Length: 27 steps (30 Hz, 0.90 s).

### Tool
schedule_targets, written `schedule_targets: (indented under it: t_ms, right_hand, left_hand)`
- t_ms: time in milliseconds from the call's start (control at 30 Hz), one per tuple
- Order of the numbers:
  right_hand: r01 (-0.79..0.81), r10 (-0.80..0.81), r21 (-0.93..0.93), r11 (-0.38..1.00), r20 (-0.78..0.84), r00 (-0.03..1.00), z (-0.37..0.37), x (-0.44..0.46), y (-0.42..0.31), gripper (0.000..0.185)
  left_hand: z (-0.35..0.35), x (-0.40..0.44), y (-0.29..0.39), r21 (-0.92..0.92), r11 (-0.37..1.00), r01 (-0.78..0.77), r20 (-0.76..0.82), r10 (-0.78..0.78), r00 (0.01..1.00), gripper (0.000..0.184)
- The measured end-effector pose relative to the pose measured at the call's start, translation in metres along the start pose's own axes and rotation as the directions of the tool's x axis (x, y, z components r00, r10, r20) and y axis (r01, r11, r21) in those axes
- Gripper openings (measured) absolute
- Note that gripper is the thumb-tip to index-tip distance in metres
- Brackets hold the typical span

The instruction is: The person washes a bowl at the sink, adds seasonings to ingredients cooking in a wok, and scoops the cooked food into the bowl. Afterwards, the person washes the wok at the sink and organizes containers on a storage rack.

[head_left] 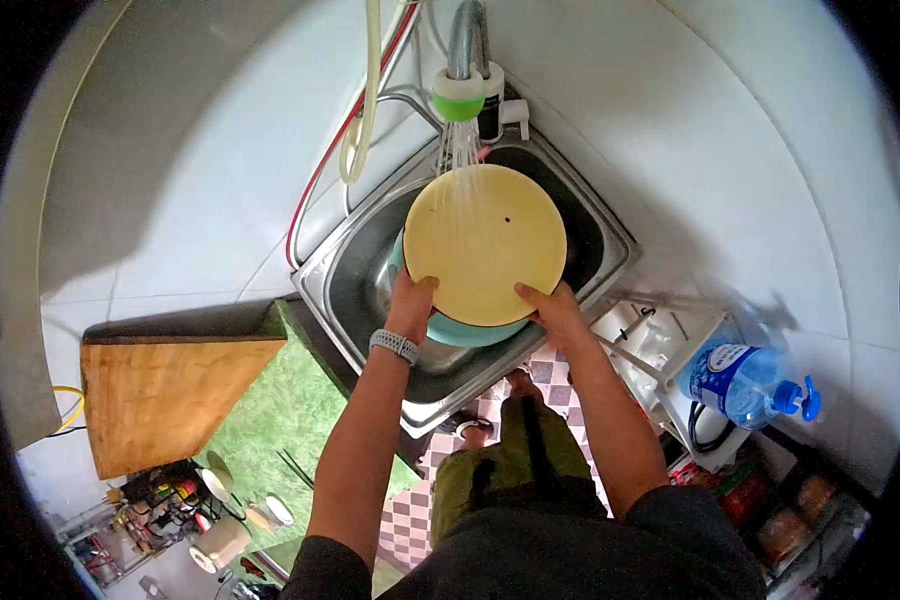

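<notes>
A round yellow plate (490,250) with a thin dark rim and a small dark spot is held over the sink (350,270). My left hand (410,303) grips its lower left edge, thumb on top. At the lower right edge, my right hand (553,310) has the same hold, its other fingers hidden underneath. Water streams from the green-and-white faucet head (460,95) onto the plate's upper part. Below the plate, a light blue basin (470,333) shows partly in the sink.
Left of the sink lies a wooden board (170,395) beside a green marbled counter (275,420). On the right, a blue-capped plastic bottle (740,385) lies tilted by a white rack (670,375). A pale hose (372,90) hangs near the faucet.
</notes>
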State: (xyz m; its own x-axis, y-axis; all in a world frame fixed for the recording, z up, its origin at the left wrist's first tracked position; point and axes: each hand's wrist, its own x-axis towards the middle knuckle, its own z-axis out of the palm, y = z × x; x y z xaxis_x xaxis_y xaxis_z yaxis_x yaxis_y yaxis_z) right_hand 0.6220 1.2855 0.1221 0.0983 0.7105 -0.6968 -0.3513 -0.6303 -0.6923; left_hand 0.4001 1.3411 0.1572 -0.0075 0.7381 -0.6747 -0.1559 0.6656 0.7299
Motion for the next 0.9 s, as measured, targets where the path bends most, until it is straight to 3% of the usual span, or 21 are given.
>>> schedule_targets:
  t_ms: [100, 167, 200, 267, 300, 367, 400, 433, 467, 567, 633, 667, 733, 800, 867, 900]
  right_hand:
    - [0.065, -0.065, -0.025, 0.998, 0.008, 0.998, -0.005, 0.011, -0.004, 0.037]
    - [0.141, -0.153, -0.219, 0.965, -0.035, 0.988, -0.008, 0.020, -0.005, 0.043]
    - [0.145, -0.156, -0.219, 0.965, -0.033, 0.987, -0.004, 0.018, -0.006, 0.043]
    - [0.145, -0.443, -0.753, 0.642, -0.211, 0.871, 0.007, 0.015, -0.007, 0.048]
    - [0.152, -0.448, -0.753, 0.640, -0.206, 0.870, 0.013, 0.014, -0.011, 0.048]
    - [0.399, -0.432, -0.334, 0.854, -0.029, 0.901, 0.024, 0.009, -0.025, 0.049]
    - [0.401, -0.435, -0.336, 0.852, -0.028, 0.900, 0.032, 0.000, -0.041, 0.049]
    - [0.274, -0.282, 0.082, 0.958, 0.103, 0.954, 0.042, -0.014, -0.067, 0.044]
    - [0.035, -0.184, 0.456, 0.889, 0.286, 0.940, 0.050, -0.022, -0.088, 0.040]
    - [-0.038, -0.209, 0.571, 0.820, 0.361, 0.909, 0.064, -0.019, -0.120, 0.032]
    - [-0.040, -0.177, 0.589, 0.807, 0.306, 0.936, 0.067, -0.005, -0.126, 0.029]
    - [-0.048, -0.136, 0.603, 0.796, 0.255, 0.957, 0.068, -0.001, -0.126, 0.027]
    - [-0.025, -0.137, 0.610, 0.792, 0.219, 0.966, 0.071, -0.001, -0.124, 0.024]
    - [-0.057, -0.078, 0.633, 0.772, 0.183, 0.980, 0.071, -0.009, -0.118, 0.022]
    - [-0.069, -0.091, 0.655, 0.753, 0.207, 0.974, 0.069, -0.020, -0.114, 0.022]
    - [-0.063, -0.123, 0.634, 0.770, 0.244, 0.962, 0.070, -0.026, -0.112, 0.023]
  left_hand:
    - [0.008, 0.013, 0.013, 0.062, 0.991, -0.122, 0.034, 0.120, 0.992, 0.058]
    - [0.008, 0.026, 0.020, 0.392, 0.750, -0.532, 0.171, 0.509, 0.843, 0.060]
    - [0.012, 0.027, 0.028, 0.392, 0.748, -0.535, 0.170, 0.513, 0.842, 0.060]
    - [0.022, 0.028, 0.043, 0.698, 0.416, -0.583, 0.224, 0.647, 0.729, 0.060]
    - [0.028, 0.026, 0.050, 0.754, 0.367, -0.545, 0.236, 0.623, 0.746, 0.060]
    - [0.044, 0.014, 0.066, 0.785, 0.301, -0.541, 0.264, 0.628, 0.732, 0.059]
    - [0.054, 0.006, 0.075, 0.812, 0.237, -0.534, 0.294, 0.624, 0.724, 0.058]
    - [0.064, -0.005, 0.087, 0.868, 0.207, -0.451, 0.272, 0.561, 0.782, 0.058]
    - [0.067, -0.004, 0.091, 0.866, 0.206, -0.455, 0.275, 0.564, 0.779, 0.058]
    - [0.074, -0.003, 0.099, 0.800, 0.178, -0.574, 0.376, 0.597, 0.709, 0.058]
    - [0.071, -0.006, 0.103, 0.638, 0.039, -0.769, 0.576, 0.639, 0.510, 0.059]
    - [0.068, -0.006, 0.102, 0.634, 0.035, -0.773, 0.583, 0.635, 0.507, 0.059]
    - [0.055, 0.001, 0.096, 0.383, 0.442, -0.811, 0.624, 0.524, 0.580, 0.059]
    - [0.032, 0.009, 0.086, 0.303, 0.490, -0.817, 0.664, 0.507, 0.550, 0.055]
    - [0.012, 0.019, 0.075, 0.323, 0.730, -0.602, 0.465, 0.431, 0.773, 0.053]
    - [0.008, 0.022, 0.076, 0.298, 0.743, -0.599, 0.491, 0.419, 0.764, 0.058]
